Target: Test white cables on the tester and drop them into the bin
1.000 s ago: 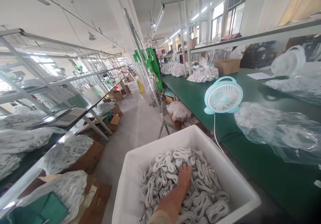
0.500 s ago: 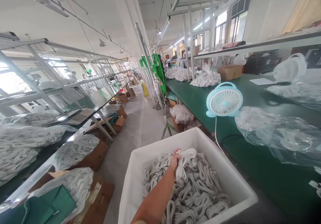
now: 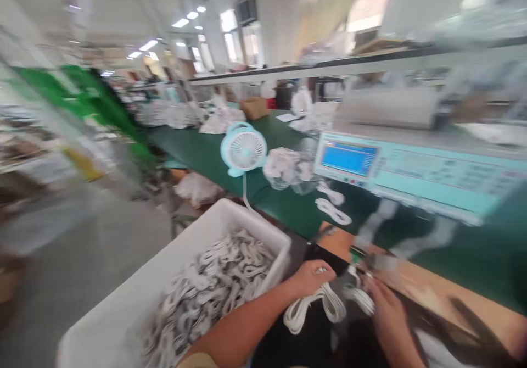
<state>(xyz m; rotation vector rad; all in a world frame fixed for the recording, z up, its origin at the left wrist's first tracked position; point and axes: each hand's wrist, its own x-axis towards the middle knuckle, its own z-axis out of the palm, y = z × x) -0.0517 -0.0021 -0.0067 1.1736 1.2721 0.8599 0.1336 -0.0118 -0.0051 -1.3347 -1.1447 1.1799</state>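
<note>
No txt legible; marks on instr screen (image 3: 349, 157) & front panel (image 3: 436, 177) too blurred

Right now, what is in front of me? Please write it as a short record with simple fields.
Left hand: closed on coiled white cable
Right hand: beside another white coil, near a small green block; grip too blurred to tell
Left of the hands: deep white plastic bin with many greyish-white coils
Surface: dark green tabletop
On it: round light-blue fan; pale-blue, box-shaped instrument with lit blue screen; loose white coil before the instrument
Picture: blurred; screen text unreadable
</note>
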